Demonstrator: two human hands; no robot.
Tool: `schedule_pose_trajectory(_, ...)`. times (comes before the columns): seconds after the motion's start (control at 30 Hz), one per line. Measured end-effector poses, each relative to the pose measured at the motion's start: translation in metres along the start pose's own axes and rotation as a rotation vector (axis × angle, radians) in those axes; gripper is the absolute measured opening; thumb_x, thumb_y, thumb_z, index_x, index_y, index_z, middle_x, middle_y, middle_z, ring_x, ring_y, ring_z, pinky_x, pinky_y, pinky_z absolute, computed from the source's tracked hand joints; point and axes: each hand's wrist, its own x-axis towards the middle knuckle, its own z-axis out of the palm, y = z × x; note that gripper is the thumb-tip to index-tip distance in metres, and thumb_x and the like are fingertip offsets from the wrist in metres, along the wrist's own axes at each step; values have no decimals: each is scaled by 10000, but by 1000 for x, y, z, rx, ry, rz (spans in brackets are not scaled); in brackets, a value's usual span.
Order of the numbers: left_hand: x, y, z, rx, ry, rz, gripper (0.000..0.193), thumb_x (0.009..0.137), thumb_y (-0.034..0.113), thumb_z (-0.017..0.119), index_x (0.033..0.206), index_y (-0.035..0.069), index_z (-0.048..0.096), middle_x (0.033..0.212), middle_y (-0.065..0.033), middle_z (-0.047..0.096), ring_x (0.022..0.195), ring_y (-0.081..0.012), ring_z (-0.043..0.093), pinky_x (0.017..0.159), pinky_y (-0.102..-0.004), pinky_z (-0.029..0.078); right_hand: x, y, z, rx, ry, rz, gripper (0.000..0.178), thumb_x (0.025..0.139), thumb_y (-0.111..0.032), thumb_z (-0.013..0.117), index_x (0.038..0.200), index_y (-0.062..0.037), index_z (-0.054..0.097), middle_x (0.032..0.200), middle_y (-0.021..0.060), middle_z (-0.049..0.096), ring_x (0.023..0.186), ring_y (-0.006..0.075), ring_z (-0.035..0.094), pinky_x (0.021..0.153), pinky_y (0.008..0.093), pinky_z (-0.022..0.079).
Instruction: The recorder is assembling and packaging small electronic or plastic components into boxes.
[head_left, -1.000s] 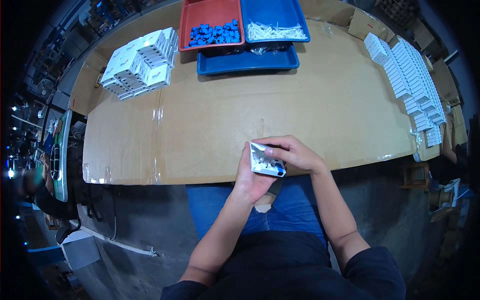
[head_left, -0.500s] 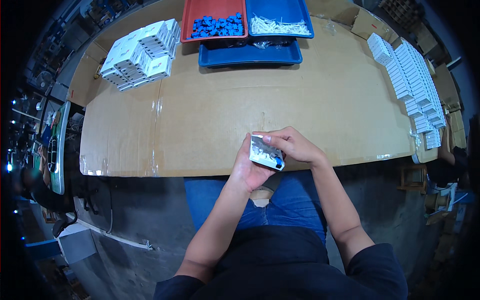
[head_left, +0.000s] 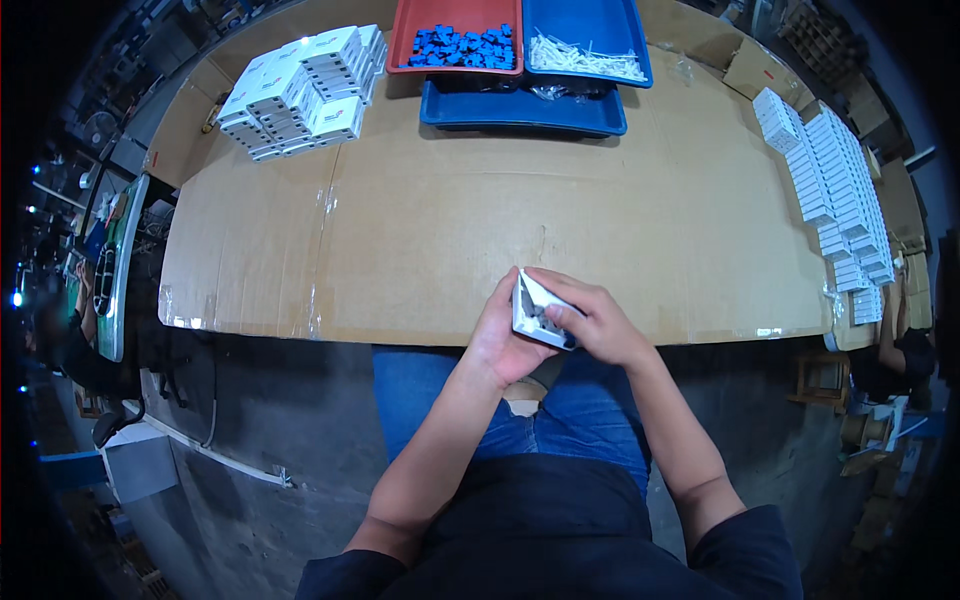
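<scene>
Just above the near edge of the cardboard-covered table (head_left: pixel 440 240), both my hands hold a small white box (head_left: pixel 538 293). My left hand (head_left: pixel 498 345) cups it from the left and below, with the fingertips at its far corner. Across its right side lies my right hand (head_left: pixel 610 328), the thumb pressing near the lower right part and the fingers along the far edge. A white panel covers part of the box's face, and a dark grey area shows beside it. My fingers hide the rest of the contents.
White boxes (head_left: pixel 290 95) are stacked at the far left. A red tray (head_left: pixel 397 45) of blue pieces and a blue tray (head_left: pixel 640 40) of white sticks rest over another blue tray (head_left: pixel 520 117). Rows of white boxes (head_left: pixel 835 180) line the right side. People sit at both sides.
A white panel now covers part of the shiny grey face of the box. My right hand has shifted down and around its right side, hiding the blue piece at the corner.
</scene>
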Motion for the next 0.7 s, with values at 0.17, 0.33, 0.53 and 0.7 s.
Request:
schedule_pose_trajectory(0.17, -11, -19, 4, 124, 138, 92, 641, 1102, 634, 290, 1441, 146, 531, 1304, -100, 648, 1203, -279, 635, 990, -471, 539, -21, -1, 13, -156, 50, -200, 661, 969, -350, 708, 1521, -33, 533, 1569, 238, 500, 1449, 415, 486, 1196, 452, 386)
schedule_pose_trajectory(0.33, -25, -27, 13, 257, 114, 159, 681, 1102, 651, 261, 1455, 122, 504, 1326, -104, 637, 1204, -243, 653, 975, -424, 560, -26, -9, 12, -228, 37, -313, 713, 964, -447, 693, 1509, -12, 541, 1583, 242, 477, 1457, 437, 467, 1197, 490, 381)
schedule_pose_trajectory(0.53, -44, -29, 32, 308, 176, 206, 708, 1102, 654, 280, 1397, 66, 542, 1224, -117, 675, 1086, -204, 697, 901, -367, 580, -28, -15, 10, -237, -17, -341, 755, 957, -511, 674, 1502, -4, 547, 1596, 249, 456, 1473, 448, 442, 1207, 516, 366)
schedule_pose_trajectory(0.7, -49, -28, 32, 383, 121, 237, 798, 1080, 704, 200, 1419, 51, 509, 1245, -136, 662, 1102, -211, 703, 927, -356, 589, -24, -21, 3, -326, -66, -423, 799, 936, -553, 676, 1510, -14, 542, 1606, 260, 436, 1490, 457, 417, 1201, 563, 353)
